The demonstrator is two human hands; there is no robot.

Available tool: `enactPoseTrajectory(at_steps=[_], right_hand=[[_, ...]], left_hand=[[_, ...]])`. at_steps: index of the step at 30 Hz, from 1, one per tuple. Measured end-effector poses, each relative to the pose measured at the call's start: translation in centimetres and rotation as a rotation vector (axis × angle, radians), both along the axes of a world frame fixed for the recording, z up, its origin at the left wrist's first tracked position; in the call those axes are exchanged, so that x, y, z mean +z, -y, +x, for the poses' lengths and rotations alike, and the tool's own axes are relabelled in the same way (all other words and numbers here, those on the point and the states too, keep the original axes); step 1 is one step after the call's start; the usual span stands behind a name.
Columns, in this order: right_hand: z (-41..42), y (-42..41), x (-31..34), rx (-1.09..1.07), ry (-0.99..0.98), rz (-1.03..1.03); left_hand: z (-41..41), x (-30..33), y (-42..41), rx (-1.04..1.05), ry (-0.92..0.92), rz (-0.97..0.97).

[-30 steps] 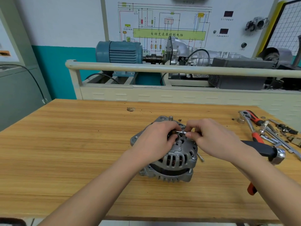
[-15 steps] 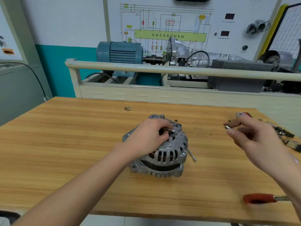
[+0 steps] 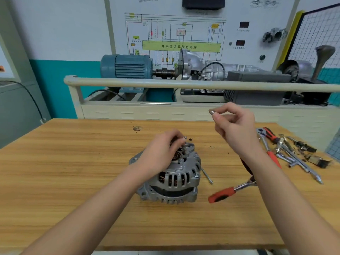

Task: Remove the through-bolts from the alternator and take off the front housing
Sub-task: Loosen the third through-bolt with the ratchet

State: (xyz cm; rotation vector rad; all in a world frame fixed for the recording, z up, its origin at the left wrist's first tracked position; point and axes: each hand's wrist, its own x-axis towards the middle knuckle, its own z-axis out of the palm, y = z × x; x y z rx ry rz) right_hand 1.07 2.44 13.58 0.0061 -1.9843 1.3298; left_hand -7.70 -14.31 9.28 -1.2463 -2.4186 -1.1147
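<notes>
Head view: alternator (image 3: 171, 173) at bench (image 3: 73, 162) centre, left hand (image 3: 161, 153) fingers curled over its top, right hand (image 3: 233, 126) at 1 o'clock pinching a small metal piece (image 3: 212, 112), loose bolt (image 3: 207, 175) at 3 o'clock; best parked beside it, housing held steady.

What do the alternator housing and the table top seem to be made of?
Alternator housing: probably cast aluminium, judging by the dull silver-grey surface and moulded ribs and slots. Table top: wood or wood-look laminate, with straight light-brown grain lines and a smooth finish; I cannot tell which.
</notes>
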Motion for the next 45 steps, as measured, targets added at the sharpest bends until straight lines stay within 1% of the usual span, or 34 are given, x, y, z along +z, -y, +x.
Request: enactPoseTrajectory(at_steps=[2, 4, 5, 7, 10, 12, 17, 20, 23, 25, 27, 31, 36, 41, 45], right_hand=[[-0.3, 0.4, 0.6, 0.033, -0.053, -0.117], [-0.6, 0.9, 0.9, 0.047, -0.071, -0.159], [-0.6, 1.0, 1.2, 0.055, -0.075, -0.163], [-0.5, 1.0, 2.0, 0.071, -0.091, -0.169], [0.2, 0.3, 4.1, 0.091, -0.147, -0.182], [0.9, -0.2, 5.8, 0.101, -0.19, -0.204], [2.0, -1.1, 9.9, 0.123, -0.318, -0.331], [1.7, -1.0, 10.8, 0.136, -0.332, -0.382], [0.7, -0.7, 10.4, 0.232, -0.264, -0.458], [-0.2, -0.2, 9.7, 0.319, -0.152, -0.502], [-1.2, 0.7, 8.7, 0.386, -0.048, -0.506], [-3.0, 2.5, 7.2, 0.387, 0.042, -0.493], [-4.2, 4.5, 5.8, 0.373, 0.037, -0.531], [-4.8, 5.1, 5.5, 0.386, 0.009, -0.602], [-5.0, 4.8, 5.3, 0.406, -0.036, -0.609]], left_hand=[[0.2, 0.6, -0.3, -0.006, 0.009, 0.123], [0.6, 1.4, -0.8, -0.042, -0.005, 0.23], [0.7, 1.9, -1.1, -0.069, 0.009, 0.262], [1.1, 2.7, -1.8, -0.148, 0.097, 0.272], [1.7, 3.3, -3.4, -0.258, 0.24, 0.201], [2.2, 3.4, -4.3, -0.305, 0.283, 0.141], [3.0, 3.5, -5.8, -0.409, 0.231, -0.093], [2.9, 3.9, -5.5, -0.441, 0.277, -0.065], [2.1, 4.6, -3.5, -0.342, 0.156, -0.072], [1.5, 4.8, -1.7, -0.229, 0.038, -0.123], [0.9, 4.5, -0.1, -0.115, -0.04, -0.179], [0.2, 3.6, 2.1, 0.008, -0.137, -0.231], [0.0, 2.6, 3.1, 0.085, -0.227, -0.228], [-0.2, 2.2, 3.6, 0.117, -0.25, -0.228], [-0.4, 2.2, 3.8, 0.142, -0.286, -0.234]])
